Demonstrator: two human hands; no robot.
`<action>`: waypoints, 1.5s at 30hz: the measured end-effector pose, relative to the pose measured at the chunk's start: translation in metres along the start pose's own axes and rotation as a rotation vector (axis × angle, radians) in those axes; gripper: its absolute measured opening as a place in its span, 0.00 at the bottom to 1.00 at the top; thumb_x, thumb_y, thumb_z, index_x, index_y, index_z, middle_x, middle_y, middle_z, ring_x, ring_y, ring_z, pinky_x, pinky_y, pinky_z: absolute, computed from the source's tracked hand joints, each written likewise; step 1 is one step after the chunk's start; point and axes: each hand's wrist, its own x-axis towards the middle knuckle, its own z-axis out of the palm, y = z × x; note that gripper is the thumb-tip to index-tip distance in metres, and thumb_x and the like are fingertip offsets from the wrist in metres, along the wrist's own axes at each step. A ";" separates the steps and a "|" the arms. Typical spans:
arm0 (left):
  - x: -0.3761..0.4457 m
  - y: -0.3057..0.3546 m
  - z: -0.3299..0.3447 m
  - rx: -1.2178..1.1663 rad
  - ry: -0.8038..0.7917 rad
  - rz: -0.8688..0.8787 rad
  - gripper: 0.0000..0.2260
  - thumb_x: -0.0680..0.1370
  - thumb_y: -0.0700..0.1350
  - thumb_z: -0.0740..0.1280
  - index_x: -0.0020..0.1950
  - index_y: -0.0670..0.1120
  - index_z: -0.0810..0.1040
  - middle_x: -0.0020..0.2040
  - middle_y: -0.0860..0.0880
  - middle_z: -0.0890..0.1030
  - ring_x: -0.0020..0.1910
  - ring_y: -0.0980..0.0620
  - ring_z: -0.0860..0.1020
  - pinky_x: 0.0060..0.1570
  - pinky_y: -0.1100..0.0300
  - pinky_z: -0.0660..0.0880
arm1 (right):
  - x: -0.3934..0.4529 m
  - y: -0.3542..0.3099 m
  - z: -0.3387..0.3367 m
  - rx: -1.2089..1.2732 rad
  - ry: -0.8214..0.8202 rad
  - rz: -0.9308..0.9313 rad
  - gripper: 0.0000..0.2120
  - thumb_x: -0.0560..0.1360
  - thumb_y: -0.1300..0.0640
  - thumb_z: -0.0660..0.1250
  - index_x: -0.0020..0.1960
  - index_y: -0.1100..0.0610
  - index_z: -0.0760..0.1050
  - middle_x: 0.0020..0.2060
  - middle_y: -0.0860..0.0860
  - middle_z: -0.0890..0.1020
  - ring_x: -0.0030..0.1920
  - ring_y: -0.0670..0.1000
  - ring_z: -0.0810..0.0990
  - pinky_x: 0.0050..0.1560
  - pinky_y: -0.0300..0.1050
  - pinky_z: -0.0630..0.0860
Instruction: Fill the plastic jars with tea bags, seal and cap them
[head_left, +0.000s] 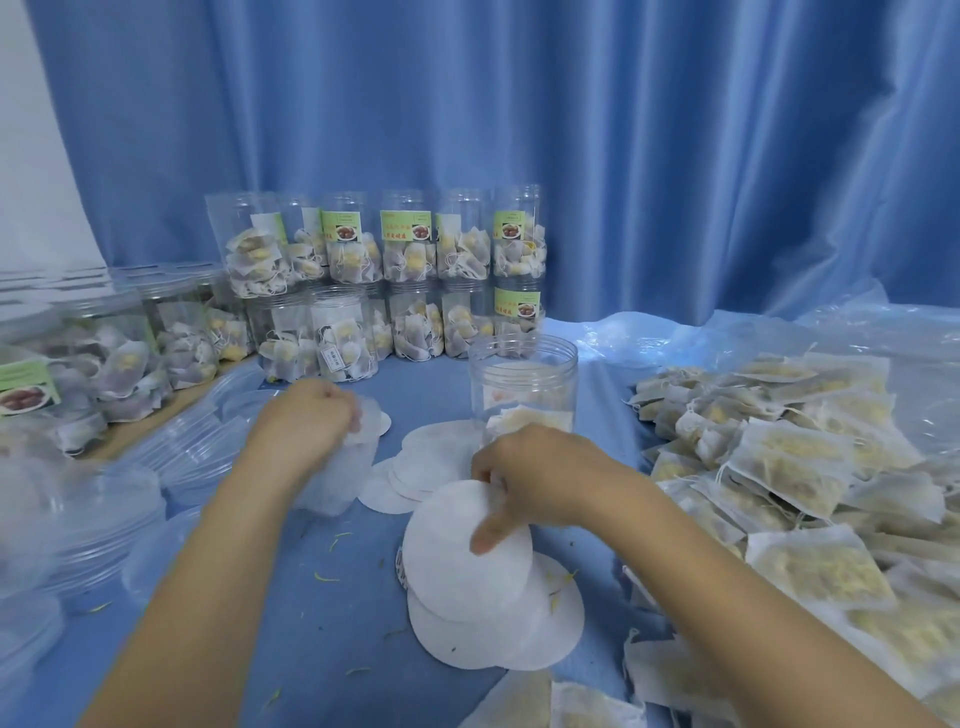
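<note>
An open clear plastic jar (523, 387) stands mid-table with a few tea bags at its bottom. Just in front of it, my right hand (540, 480) pinches a round white seal disc (467, 551) between thumb and fingers, lifted over more discs (498, 629) lying on the blue cloth. My left hand (306, 415) is curled around a translucent white plastic wrapper (337, 478), with another disc (382, 423) peeking out beyond its fingers. A large heap of tea bags (789, 467) covers the right side.
Filled jars (410, 260) are stacked in two rows at the back, with more lying at the left (119, 358). Clear plastic lids (104, 499) are piled along the left edge. More white discs (431, 457) lie between my hands. A blue curtain hangs behind.
</note>
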 end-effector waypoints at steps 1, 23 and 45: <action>-0.001 0.002 -0.007 -0.100 0.014 0.033 0.10 0.79 0.39 0.59 0.38 0.45 0.74 0.40 0.49 0.78 0.35 0.47 0.73 0.34 0.60 0.66 | 0.000 0.003 -0.004 0.087 0.031 -0.002 0.17 0.64 0.42 0.76 0.40 0.46 0.70 0.39 0.46 0.77 0.40 0.49 0.75 0.34 0.43 0.69; -0.024 0.041 0.041 -1.239 -0.594 -0.190 0.09 0.58 0.44 0.69 0.35 0.46 0.84 0.34 0.47 0.82 0.22 0.54 0.73 0.16 0.72 0.63 | -0.009 0.032 -0.032 1.186 0.407 -0.198 0.08 0.73 0.62 0.71 0.51 0.55 0.77 0.26 0.46 0.79 0.23 0.44 0.73 0.25 0.35 0.67; -0.037 0.074 0.043 -0.609 0.350 0.239 0.25 0.76 0.63 0.58 0.29 0.47 0.59 0.24 0.53 0.64 0.25 0.53 0.63 0.27 0.56 0.60 | -0.019 0.000 -0.048 1.513 0.674 -0.143 0.08 0.79 0.56 0.61 0.54 0.50 0.77 0.44 0.50 0.82 0.37 0.46 0.79 0.38 0.42 0.76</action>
